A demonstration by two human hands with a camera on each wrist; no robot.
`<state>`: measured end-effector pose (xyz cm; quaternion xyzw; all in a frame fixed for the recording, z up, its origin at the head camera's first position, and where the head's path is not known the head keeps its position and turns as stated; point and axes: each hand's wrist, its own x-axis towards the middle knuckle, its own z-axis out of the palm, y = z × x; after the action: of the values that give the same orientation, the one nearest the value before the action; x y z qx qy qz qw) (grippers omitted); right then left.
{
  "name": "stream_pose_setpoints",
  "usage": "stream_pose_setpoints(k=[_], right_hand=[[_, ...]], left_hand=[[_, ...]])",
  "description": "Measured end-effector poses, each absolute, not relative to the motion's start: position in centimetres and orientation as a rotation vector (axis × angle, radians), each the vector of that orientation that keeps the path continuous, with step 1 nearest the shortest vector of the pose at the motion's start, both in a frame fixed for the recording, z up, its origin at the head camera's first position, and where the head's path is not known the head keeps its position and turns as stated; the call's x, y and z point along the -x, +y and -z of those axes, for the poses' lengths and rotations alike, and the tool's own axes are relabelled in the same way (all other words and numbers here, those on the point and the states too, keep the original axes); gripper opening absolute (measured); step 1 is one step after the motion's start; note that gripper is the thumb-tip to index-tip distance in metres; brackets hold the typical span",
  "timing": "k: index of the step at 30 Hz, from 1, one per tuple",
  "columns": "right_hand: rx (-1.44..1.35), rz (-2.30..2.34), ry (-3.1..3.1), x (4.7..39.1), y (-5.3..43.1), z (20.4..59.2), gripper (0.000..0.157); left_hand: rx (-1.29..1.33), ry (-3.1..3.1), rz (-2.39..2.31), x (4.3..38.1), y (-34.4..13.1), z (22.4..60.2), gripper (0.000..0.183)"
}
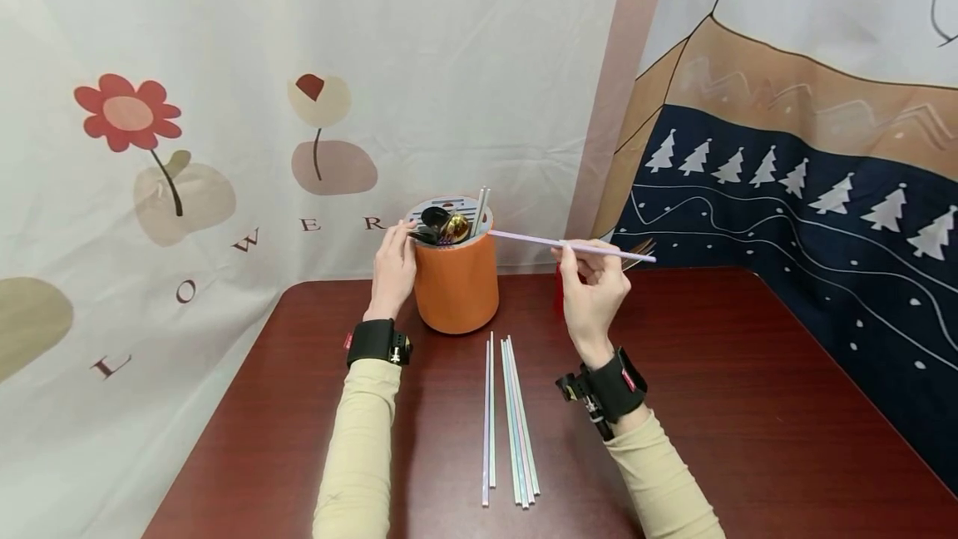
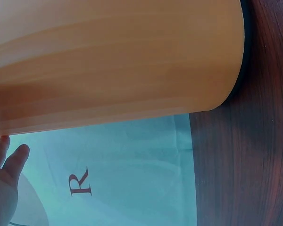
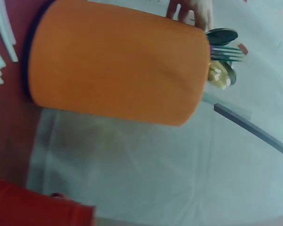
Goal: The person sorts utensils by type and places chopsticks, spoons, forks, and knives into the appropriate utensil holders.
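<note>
An orange cylindrical utensil holder (image 1: 456, 294) stands upright, with black spoons (image 1: 434, 217), a gold spoon (image 1: 455, 229) and a pair of pale chopsticks (image 1: 481, 210) in its top. A fork (image 3: 227, 53) also shows there in the right wrist view. My left hand (image 1: 394, 269) rests on the holder's left side, fingertips right at the rim. Between thumb and fingers, my right hand (image 1: 595, 281) pinches a lilac chopstick (image 1: 524, 237), held nearly level. Its left end points at the holder's rim; in the right wrist view that end of the chopstick (image 3: 254, 129) is beside the opening.
Several pale, shiny chopsticks (image 1: 516, 422) lie lengthwise on the dark red table (image 1: 711, 406), in front of the holder. Behind my right hand is a red cup (image 3: 37, 207), partly hidden, and fork tines (image 1: 642, 249) rise there. Printed curtains (image 1: 486, 65) hang behind the table.
</note>
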<state>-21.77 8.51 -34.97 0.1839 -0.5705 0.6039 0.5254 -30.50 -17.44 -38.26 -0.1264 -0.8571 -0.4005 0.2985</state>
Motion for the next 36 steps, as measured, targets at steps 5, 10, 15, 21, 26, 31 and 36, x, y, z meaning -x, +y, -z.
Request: stream_pose_setpoints(k=[5,10,15,21,26,31,36], right_hand=[[-0.482,-1.377,-1.456,22.9,7.3,33.4,0.018],[-0.499,-1.347,-1.606,24.2,6.7,32.7,0.019],[-0.528,-1.297,-1.755,25.3,6.2,32.0,0.018],[-0.553,-1.192,-1.924,26.4,5.7,31.6,0.017],[-0.567,-1.162,-2.007,26.6,5.5,32.2,0.019],[-0.582,-1.173,-2.032,26.5,5.5,32.9,0.021],[-0.564,-1.188,-2.075,25.9,5.9,34.2,0.019]], left_hand=[[0.323,-2.278,1.065,30.4,-17.5,38.2,0.035],[0.31,-2.29,1.061,30.4,-17.3,38.2,0.035],[0.307,-2.294,1.056,30.5,-17.1,38.3,0.035],[0.31,-2.29,1.049,30.7,-17.0,38.4,0.035],[0.314,-2.286,1.054,30.8,-17.1,38.4,0.035],[0.323,-2.279,1.058,30.9,-17.3,38.5,0.035],[0.327,-2.275,1.067,31.0,-17.5,38.5,0.035]])
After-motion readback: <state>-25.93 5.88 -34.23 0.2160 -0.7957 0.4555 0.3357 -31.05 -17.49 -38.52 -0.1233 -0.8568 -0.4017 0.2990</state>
